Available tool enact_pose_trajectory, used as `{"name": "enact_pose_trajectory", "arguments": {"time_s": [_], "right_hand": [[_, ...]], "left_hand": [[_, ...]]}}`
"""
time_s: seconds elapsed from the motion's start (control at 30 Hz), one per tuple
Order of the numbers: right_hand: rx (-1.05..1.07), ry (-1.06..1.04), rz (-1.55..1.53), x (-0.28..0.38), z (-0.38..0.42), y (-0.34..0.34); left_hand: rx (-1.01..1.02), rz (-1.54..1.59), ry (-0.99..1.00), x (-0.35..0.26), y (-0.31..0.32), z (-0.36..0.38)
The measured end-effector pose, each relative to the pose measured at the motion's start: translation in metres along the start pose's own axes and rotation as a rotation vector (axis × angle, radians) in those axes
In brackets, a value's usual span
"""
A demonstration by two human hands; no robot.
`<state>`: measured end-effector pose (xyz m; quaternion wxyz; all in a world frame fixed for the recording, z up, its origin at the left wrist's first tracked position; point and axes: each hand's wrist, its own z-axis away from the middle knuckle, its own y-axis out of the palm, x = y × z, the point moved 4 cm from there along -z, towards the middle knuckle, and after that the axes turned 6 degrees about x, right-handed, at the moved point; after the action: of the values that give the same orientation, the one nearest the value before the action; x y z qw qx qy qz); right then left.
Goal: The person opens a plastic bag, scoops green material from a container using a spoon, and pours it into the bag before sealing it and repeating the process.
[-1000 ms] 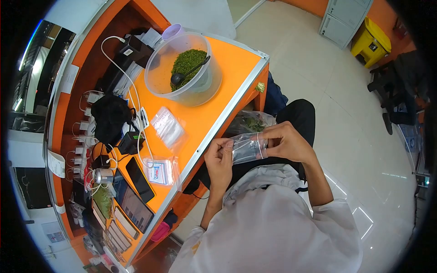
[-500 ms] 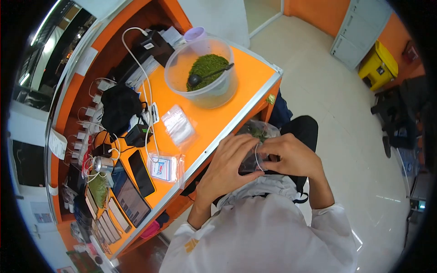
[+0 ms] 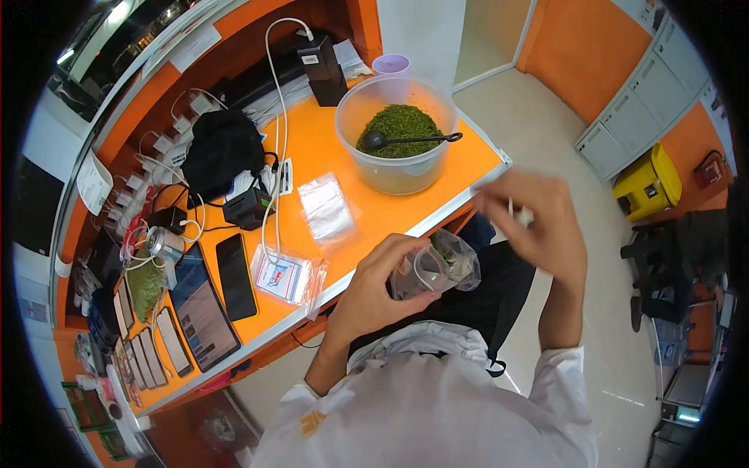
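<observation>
My left hand (image 3: 382,285) is closed around a clear plastic cup (image 3: 431,269) with a round rim, tilted above my lap. A crumpled clear plastic bag (image 3: 466,269) with some green bits inside adjoins the cup; whether the cup sits in the bag is hard to tell. My right hand (image 3: 534,218) is raised to the right, away from the cup, and smeared by motion. Its fingers are curled, with something small and whitish between them. On the table a translucent tub (image 3: 406,175) holds chopped green leaf (image 3: 402,125) and a black scoop (image 3: 409,140).
Clear bags (image 3: 328,209) and a printed packet (image 3: 282,277) lie near the orange table's edge (image 3: 390,253). Further left are a black phone (image 3: 236,277), a tablet (image 3: 203,308), several more phones, a can (image 3: 164,243) and tangled cables. A purple cup (image 3: 392,65) stands behind the tub.
My right hand has left the bag and cup and swung up and right. My left hand keeps hold, and the cup's rim now shows plainly. The view has shifted.
</observation>
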<state>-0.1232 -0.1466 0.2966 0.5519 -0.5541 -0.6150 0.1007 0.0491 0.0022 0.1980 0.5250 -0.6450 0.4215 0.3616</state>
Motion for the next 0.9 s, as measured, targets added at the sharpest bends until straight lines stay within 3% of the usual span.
{"name": "enact_pose_trajectory", "arguments": {"time_s": [0.1, 0.2, 0.27, 0.37, 0.6, 0.7, 0.77, 0.9], "right_hand": [[-0.072, -0.222, 0.205, 0.005, -0.069, 0.000], [0.131, -0.312, 0.373, -0.002, -0.121, 0.027], [0.500, -0.128, 0.525, -0.015, -0.142, 0.053], [0.620, -0.104, 0.592, -0.017, -0.152, 0.069], [0.441, -0.312, 0.870, 0.000, -0.156, 0.043], [0.414, -0.218, 1.099, 0.003, -0.154, 0.042], [0.519, -0.139, 1.194, -0.007, -0.149, 0.056], [0.620, 0.087, 0.961, -0.002, -0.150, 0.054]], "left_hand": [[-0.075, 0.044, 0.031, 0.013, -0.007, -0.005], [-0.198, 0.017, 0.096, 0.020, -0.009, -0.013], [-0.247, 0.024, 0.086, 0.023, -0.010, -0.017], [-0.306, 0.017, 0.078, 0.028, -0.009, -0.022], [-0.370, 0.040, 0.122, 0.039, -0.005, -0.031], [-0.368, 0.101, 0.110, 0.039, -0.001, -0.035], [-0.387, 0.069, 0.111, 0.038, 0.003, -0.036], [-0.434, 0.070, 0.105, 0.037, 0.009, -0.037]]}}
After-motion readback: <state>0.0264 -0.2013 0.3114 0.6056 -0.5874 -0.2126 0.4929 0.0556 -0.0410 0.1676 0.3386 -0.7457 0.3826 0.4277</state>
